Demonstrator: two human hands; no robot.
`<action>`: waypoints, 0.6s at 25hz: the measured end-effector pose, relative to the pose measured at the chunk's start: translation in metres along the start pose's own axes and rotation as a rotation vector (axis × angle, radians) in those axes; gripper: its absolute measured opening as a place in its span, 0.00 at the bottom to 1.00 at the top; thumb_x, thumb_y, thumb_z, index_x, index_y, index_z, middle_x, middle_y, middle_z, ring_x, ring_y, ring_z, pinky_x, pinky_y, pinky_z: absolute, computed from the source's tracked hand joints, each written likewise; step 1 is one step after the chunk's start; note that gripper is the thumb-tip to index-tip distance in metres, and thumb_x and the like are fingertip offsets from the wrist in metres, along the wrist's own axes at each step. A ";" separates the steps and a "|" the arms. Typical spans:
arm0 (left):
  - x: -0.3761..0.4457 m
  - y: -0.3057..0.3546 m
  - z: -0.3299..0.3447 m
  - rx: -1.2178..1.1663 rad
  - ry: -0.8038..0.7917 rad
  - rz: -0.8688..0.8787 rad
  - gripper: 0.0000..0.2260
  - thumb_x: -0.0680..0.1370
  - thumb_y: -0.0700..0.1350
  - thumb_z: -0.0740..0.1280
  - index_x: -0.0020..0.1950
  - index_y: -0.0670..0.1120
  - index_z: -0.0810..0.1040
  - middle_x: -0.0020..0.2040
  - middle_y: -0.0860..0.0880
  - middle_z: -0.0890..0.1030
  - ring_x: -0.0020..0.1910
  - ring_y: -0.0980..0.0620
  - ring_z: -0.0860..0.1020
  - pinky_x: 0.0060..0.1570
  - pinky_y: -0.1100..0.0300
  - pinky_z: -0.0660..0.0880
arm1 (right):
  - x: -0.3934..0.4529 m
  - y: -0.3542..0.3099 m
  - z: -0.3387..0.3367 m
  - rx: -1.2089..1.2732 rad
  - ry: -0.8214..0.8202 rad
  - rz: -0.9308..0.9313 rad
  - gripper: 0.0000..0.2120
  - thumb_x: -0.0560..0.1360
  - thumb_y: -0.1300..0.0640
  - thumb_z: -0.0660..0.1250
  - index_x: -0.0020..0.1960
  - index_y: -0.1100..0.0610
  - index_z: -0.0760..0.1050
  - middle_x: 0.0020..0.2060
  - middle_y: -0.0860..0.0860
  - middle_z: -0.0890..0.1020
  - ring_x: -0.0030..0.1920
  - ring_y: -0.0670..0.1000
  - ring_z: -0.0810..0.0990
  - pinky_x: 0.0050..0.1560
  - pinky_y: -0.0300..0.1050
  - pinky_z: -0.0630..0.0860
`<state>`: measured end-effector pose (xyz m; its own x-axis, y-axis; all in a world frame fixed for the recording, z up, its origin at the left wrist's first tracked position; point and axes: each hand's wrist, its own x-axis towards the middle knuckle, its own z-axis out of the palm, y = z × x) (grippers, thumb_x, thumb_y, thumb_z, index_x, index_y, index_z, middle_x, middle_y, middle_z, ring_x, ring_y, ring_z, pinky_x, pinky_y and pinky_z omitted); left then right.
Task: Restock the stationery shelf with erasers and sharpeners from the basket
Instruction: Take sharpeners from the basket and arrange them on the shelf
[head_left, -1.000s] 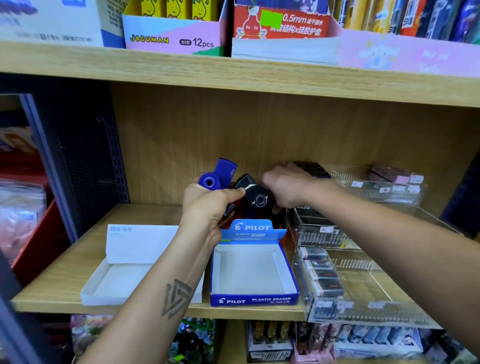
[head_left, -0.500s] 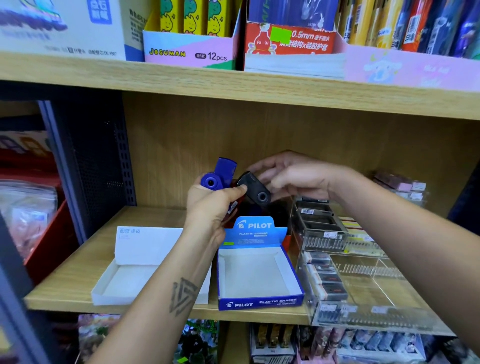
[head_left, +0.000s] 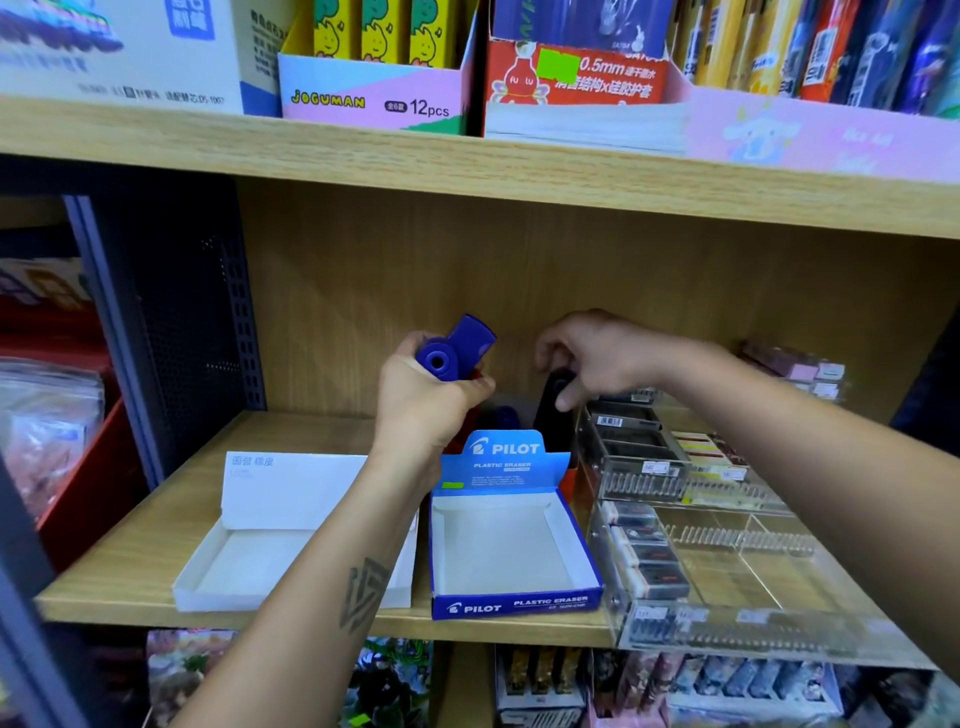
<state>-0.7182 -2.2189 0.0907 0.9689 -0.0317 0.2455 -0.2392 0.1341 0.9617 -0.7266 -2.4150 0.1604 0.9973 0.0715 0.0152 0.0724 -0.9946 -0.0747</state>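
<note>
Sharpeners split between hands: left hand (head_left: 426, 395) grips blue sharpeners (head_left: 457, 345), right hand (head_left: 597, 358) pinches black sharpener (head_left: 555, 410).

blue sharpeners (head_left: 454, 345) held, black sharpener (head_left: 555, 410) upright

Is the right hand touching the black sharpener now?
Touching. The head view shows the right hand with its fingers curled over the top of the black sharpener, pinching it behind the Pilot box.
</note>
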 end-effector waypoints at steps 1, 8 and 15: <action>-0.001 0.000 0.002 0.007 -0.021 0.007 0.21 0.66 0.34 0.78 0.55 0.44 0.76 0.48 0.42 0.84 0.49 0.39 0.83 0.50 0.48 0.82 | 0.000 -0.001 0.004 -0.046 -0.001 0.005 0.24 0.69 0.57 0.78 0.62 0.53 0.75 0.51 0.48 0.78 0.52 0.50 0.76 0.44 0.42 0.70; -0.004 0.000 0.006 -0.058 -0.033 -0.049 0.20 0.67 0.32 0.78 0.56 0.41 0.77 0.49 0.39 0.84 0.40 0.47 0.81 0.42 0.51 0.82 | -0.001 -0.008 0.025 -0.211 0.028 -0.084 0.18 0.70 0.56 0.78 0.57 0.55 0.78 0.45 0.50 0.78 0.45 0.51 0.76 0.42 0.41 0.71; -0.005 0.004 -0.002 -0.105 -0.034 -0.124 0.18 0.69 0.33 0.77 0.57 0.37 0.78 0.46 0.45 0.86 0.34 0.55 0.81 0.31 0.63 0.78 | -0.002 -0.006 0.023 -0.109 0.000 -0.065 0.15 0.66 0.61 0.80 0.51 0.54 0.83 0.38 0.45 0.79 0.41 0.48 0.78 0.40 0.39 0.73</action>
<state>-0.7233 -2.2167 0.0928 0.9874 -0.0872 0.1318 -0.1087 0.2300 0.9671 -0.7285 -2.4074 0.1380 0.9906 0.1360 0.0168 0.1354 -0.9902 0.0349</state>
